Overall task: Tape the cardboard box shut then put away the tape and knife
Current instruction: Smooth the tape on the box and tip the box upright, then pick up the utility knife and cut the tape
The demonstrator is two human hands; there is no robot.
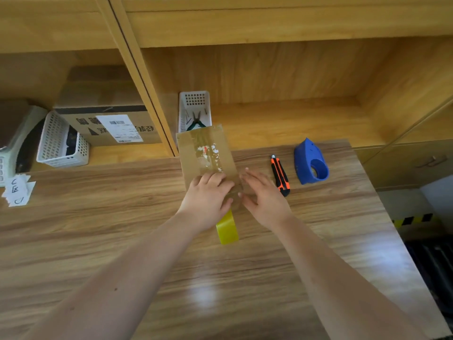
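A small cardboard box [204,149] lies on the wooden table [98,217], its top showing old tape and torn label scraps. My left hand [207,201] lies flat on the near end of the box, fingers together. My right hand [263,196] rests beside it on the box's near right corner, fingers spread. A strip of yellow tape [227,229] sticks out from under my left hand onto the table. To the right lie an orange and black knife [280,175] and a blue tape dispenser [310,161].
A white basket [195,110] holding pliers stands on the shelf behind the box. On the left shelf are a larger labelled cardboard box [107,126] and another white basket [61,143]. Paper notes [18,190] lie at the table's left edge. The table's edge falls away at right.
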